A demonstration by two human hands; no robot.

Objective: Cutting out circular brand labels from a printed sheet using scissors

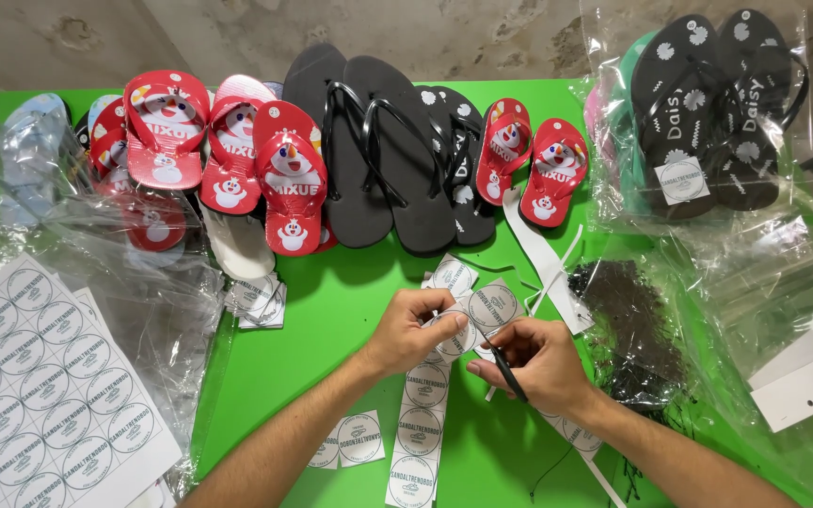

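Note:
My left hand [408, 329] pinches one square paper label with a round printed mark [451, 336] over the green table [317, 329]. My right hand [538, 362] sits close beside it, holding a thin black tie [506, 373] near that label. A strip of similar labels [421, 423] runs down the table below my hands, and more loose labels [491, 306] lie just beyond them. Both hands almost touch at the fingertips.
Red snowman flip-flops [289, 179] and black flip-flops [397, 141] line the back. Bagged black flip-flops [708, 103] lie at right, a pile of black ties [632, 329] beside my right hand. A label sheet [39, 386] and clear bags [143, 273] lie left.

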